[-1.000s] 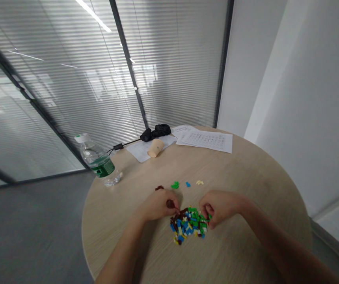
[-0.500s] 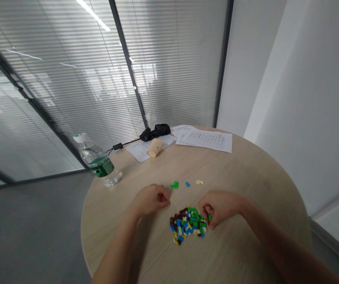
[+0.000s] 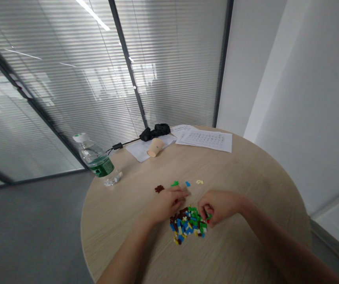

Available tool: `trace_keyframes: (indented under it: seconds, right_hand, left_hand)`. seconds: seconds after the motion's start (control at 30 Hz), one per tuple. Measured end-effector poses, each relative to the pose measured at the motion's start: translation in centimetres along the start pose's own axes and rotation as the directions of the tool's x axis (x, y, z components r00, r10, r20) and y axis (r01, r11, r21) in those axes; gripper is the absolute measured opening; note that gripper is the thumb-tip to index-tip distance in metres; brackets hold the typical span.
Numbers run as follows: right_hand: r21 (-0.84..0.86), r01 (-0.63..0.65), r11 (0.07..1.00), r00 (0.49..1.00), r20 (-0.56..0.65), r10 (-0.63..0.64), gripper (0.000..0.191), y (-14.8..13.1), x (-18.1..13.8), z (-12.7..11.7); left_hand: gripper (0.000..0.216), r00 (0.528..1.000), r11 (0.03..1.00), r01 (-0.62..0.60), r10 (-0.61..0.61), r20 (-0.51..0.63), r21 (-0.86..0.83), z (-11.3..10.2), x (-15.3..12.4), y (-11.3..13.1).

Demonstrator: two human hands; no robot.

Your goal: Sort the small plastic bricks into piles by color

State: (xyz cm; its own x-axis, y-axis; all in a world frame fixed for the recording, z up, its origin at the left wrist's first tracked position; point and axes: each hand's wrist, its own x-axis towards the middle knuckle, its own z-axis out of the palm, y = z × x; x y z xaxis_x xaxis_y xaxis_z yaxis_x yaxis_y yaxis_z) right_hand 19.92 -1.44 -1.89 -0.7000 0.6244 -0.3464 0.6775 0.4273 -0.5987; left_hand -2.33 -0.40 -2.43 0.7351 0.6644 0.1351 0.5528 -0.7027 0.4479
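A pile of small coloured bricks (image 3: 187, 227) lies on the round wooden table (image 3: 246, 173). My left hand (image 3: 169, 203) rests at the pile's upper left edge, fingers stretched loosely toward it and holding nothing. My right hand (image 3: 218, 205) sits at the pile's right edge with its fingers curled in a pinch; what they hold is too small to name. Beyond the hands lie small sorted groups: brown bricks (image 3: 159, 189), a green one (image 3: 174, 184), a blue one (image 3: 187, 184) and a cream one (image 3: 199, 182).
A water bottle (image 3: 97, 159) stands at the table's left edge. At the far side are printed sheets (image 3: 206, 140), a tipped paper cup (image 3: 155, 147) and a black bundle with a cable (image 3: 154, 131). Glass walls with blinds lie behind.
My left hand carried a brown brick from the pile out to the left, left it at the brown group, and came back to the pile. My right hand stayed put.
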Motion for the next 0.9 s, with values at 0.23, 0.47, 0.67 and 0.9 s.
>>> trace_keyframes:
  seconds: [0.23,0.47,0.67,0.9]
  right_hand:
    - [0.021,-0.021,1.0,1.0,-0.011,0.021,0.016,-0.2,0.0,-0.1]
    - [0.039,0.025,0.999,0.999,-0.03,-0.024,0.012,0.1,0.0,0.2]
    - [0.151,0.121,0.981,0.991,-0.068,-0.112,0.012,0.8,0.1,0.1]
    - [0.137,0.066,0.988,0.9,-0.436,0.0,0.009,1.9,0.6,-0.6]
  left_hand:
    - [0.029,0.998,0.998,-0.048,0.046,0.03,0.04,0.9,0.3,0.6]
    - [0.024,0.994,0.996,-0.09,0.089,0.055,0.006,0.9,0.3,0.7]
    - [0.024,0.988,0.99,-0.081,0.095,0.12,-0.113,0.5,0.5,1.3]
    - [0.023,0.997,0.994,0.078,-0.078,0.01,-0.079,-0.6,0.1,0.5]
